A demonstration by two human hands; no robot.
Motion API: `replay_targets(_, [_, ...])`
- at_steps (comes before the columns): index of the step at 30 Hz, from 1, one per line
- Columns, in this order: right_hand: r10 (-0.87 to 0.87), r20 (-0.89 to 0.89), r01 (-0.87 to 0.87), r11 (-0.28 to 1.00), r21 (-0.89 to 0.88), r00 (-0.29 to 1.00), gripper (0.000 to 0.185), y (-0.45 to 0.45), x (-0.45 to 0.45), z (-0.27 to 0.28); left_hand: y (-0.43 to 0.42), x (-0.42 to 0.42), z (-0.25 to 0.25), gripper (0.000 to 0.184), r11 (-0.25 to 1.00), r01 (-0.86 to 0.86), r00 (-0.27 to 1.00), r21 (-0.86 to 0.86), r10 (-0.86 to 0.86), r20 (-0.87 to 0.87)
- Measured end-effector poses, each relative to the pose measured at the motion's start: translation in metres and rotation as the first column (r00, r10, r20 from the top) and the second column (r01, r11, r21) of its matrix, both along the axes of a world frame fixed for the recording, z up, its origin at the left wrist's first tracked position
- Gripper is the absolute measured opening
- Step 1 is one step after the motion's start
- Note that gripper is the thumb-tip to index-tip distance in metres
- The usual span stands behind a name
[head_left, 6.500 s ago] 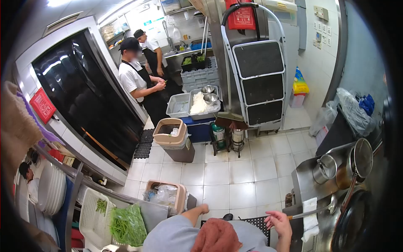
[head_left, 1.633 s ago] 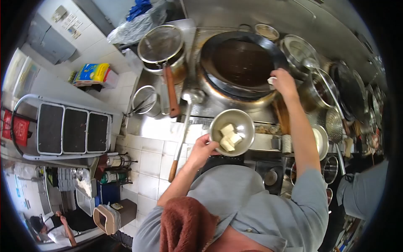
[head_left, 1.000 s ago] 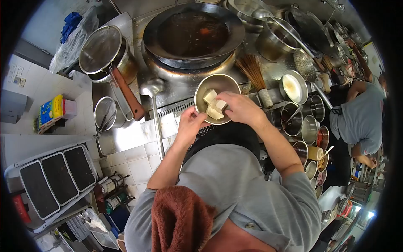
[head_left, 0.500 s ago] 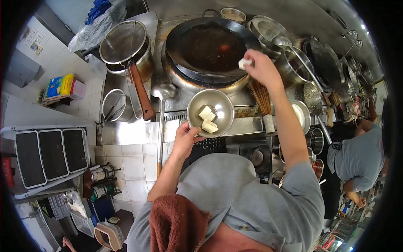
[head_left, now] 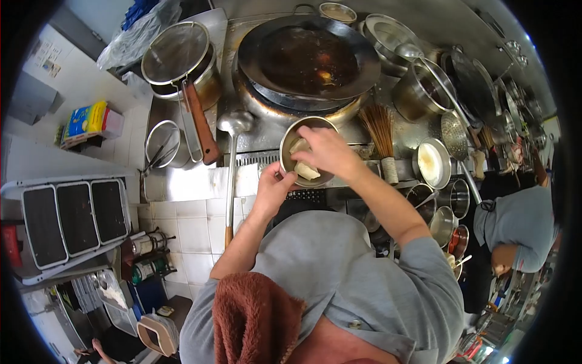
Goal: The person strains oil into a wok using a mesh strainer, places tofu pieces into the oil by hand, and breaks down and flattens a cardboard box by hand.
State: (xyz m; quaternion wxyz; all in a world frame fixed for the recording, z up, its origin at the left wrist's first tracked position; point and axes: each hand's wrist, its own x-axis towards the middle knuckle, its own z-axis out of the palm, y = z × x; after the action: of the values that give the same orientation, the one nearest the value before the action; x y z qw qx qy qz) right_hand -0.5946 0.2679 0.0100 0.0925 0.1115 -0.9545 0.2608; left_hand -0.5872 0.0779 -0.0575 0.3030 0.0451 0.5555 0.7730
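Observation:
My left hand (head_left: 273,189) grips the near left rim of a metal bowl (head_left: 289,144), thumb at the edge. Inside the bowl lie pale blocks (head_left: 307,171), partly covered by my right hand (head_left: 327,151). The right hand's fingers are pressed together down in the bowl around a pale block. Just beyond the bowl sits a large black wok (head_left: 303,60) holding dark liquid with a bright reddish patch near its middle.
Left of the wok are a ladle (head_left: 235,123), a strainer (head_left: 176,53) on a pot and a small pot (head_left: 167,144). A bamboo brush (head_left: 379,133), more pots and a white-filled bowl (head_left: 431,165) are at the right. A co-worker (head_left: 515,224) stands far right.
My right hand has come back from the wok's edge into the bowl, and the block it held is gone from it. The bowl is now tilted and slightly further right.

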Motion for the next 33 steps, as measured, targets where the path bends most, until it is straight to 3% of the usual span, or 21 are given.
replay_targets(2, [-0.069,0.135,0.058,0.995,0.084,0.988,0.039,-0.011,0.000,-0.012,0.007,-0.001,0.012,0.011,0.999,-0.004,1.000,-0.047,0.005,0.024])
replay_targets(6, [-0.082,0.090,0.066,0.984,0.167,0.993,0.036,-0.015,0.006,-0.016,0.004,0.002,0.009,0.015,0.999,-0.031,0.997,-0.019,0.032,0.067])
replay_targets(8, [-0.087,0.028,0.086,0.996,0.024,0.996,0.032,-0.013,0.008,-0.006,0.003,0.003,0.009,0.014,1.000,-0.019,0.995,-0.016,0.021,0.096])
replay_targets(9, [-0.068,-0.099,0.064,0.997,-0.038,0.993,0.029,-0.009,0.009,0.002,0.002,0.003,0.012,0.013,1.000,-0.019,0.995,-0.006,0.019,0.098])
replay_targets(11, [-0.093,0.051,0.103,0.956,-0.275,0.994,0.029,0.007,0.009,0.049,0.000,0.002,0.014,0.011,1.000,-0.025,0.994,-0.003,0.025,0.104])
replay_targets(13, [-0.291,-0.023,0.268,0.907,-0.323,0.956,0.029,0.037,-0.010,0.073,-0.001,0.005,0.015,0.009,0.999,-0.042,0.993,0.000,0.041,0.112])
replay_targets(15, [-0.421,-0.146,0.417,0.907,-0.062,0.895,0.027,0.087,-0.047,0.061,0.000,0.007,0.016,0.003,0.997,-0.066,0.992,-0.033,0.069,0.107])
replay_targets(17, [-0.464,0.036,0.445,0.866,0.228,0.885,0.026,0.126,-0.080,0.035,0.001,0.011,0.021,0.004,0.997,-0.072,0.992,-0.019,0.073,0.107])
replay_targets(18, [-0.459,0.037,0.440,0.869,0.227,0.888,0.026,0.134,-0.088,0.027,0.001,0.015,0.022,0.006,0.997,-0.073,0.990,-0.007,0.074,0.117])
replay_targets(20, [-0.447,0.203,0.347,0.853,0.390,0.871,0.023,0.138,-0.096,0.020,-0.002,0.018,0.018,0.004,0.996,-0.084,0.989,-0.014,0.085,0.123])
replay_targets(21, [-0.445,0.181,0.348,0.848,0.400,0.877,0.021,0.142,-0.097,0.018,-0.003,0.019,0.016,0.003,0.996,-0.087,0.988,-0.020,0.089,0.125])
replay_targets(22, [-0.433,0.189,0.332,0.853,0.402,0.881,0.021,0.136,-0.093,0.026,-0.003,0.020,0.016,0.003,0.995,-0.101,0.986,-0.022,0.103,0.133])
replay_targets(24, [-0.364,-0.036,0.358,0.889,0.286,0.931,0.018,0.114,-0.069,0.048,-0.003,0.020,0.016,0.006,0.988,-0.151,0.982,-0.012,0.151,0.116])
replay_targets(26, [-0.134,-0.038,0.135,0.990,0.048,0.990,0.016,0.088,-0.035,0.060,-0.006,0.018,0.010,0.009,0.987,-0.160,0.978,-0.021,0.161,0.130])
replay_targets(27, [0.022,0.046,-0.020,0.998,-0.052,0.999,0.019,0.075,-0.022,0.054,-0.005,0.016,0.010,0.007,0.988,-0.154,0.981,-0.015,0.155,0.118])
replay_targets(28, [0.181,0.109,-0.163,0.974,-0.160,0.977,0.021,0.064,-0.012,0.048,-0.004,0.014,0.009,0.018,0.989,-0.146,0.984,-0.006,0.146,0.103])
replay_targets(30, [0.414,0.040,-0.410,0.909,-0.078,0.909,0.030,0.047,0.001,0.018,-0.003,0.013,0.010,0.018,0.990,-0.142,0.985,0.002,0.141,0.100])
replay_targets(33, [0.269,0.185,-0.271,0.962,-0.015,0.945,0.032,0.017,0.022,0.012,0.001,0.008,0.018,0.019,0.997,-0.082,0.992,-0.010,0.083,0.097])
